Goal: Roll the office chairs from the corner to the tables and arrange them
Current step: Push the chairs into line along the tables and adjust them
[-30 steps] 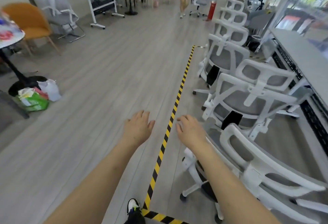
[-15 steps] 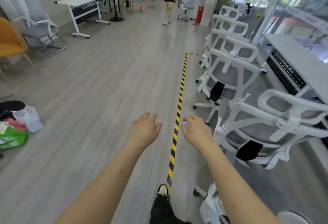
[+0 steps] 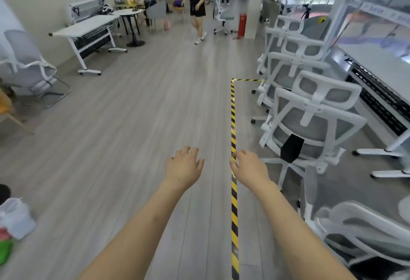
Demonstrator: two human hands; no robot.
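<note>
- Left hand [image 3: 184,167] held out over the wood floor [image 3: 133,135], palm down, fingers loosely spread, holding nothing.
- Right hand [image 3: 250,168] out beside it, palm down, fingers loosely spread and slightly curled, empty; it hangs over the yellow-black floor tape [image 3: 233,124].
- Hands apart from each other, both bare forearms in view, neither touches a chair.
- Office chairs [image 3: 310,122]: white frames, grey mesh backs, lined in a row on the right side, backs toward the camera, right of the tape line.
- Nearest chair in the row has a black tag [image 3: 291,148] hanging on its lower back; right hand is near it, not touching.
- Another white-grey chair [image 3: 359,231] at the lower right corner, partly cut off by the frame edge.
- Long white tabletop [image 3: 381,59] right of the chair row, on wheeled legs; chairs stand just beside it.
- Tape runs forward, then turns right at a corner ahead of the row.
- Left background: white rolling table [image 3: 86,28], grey chair with sled base [image 3: 28,64] near the wall.
- Person in black shirt and shorts [image 3: 196,8] standing mid-floor far ahead; red fire extinguisher [image 3: 242,24] by a pillar.
- Plastic bags [image 3: 15,219] on the floor at the lower left.
</note>
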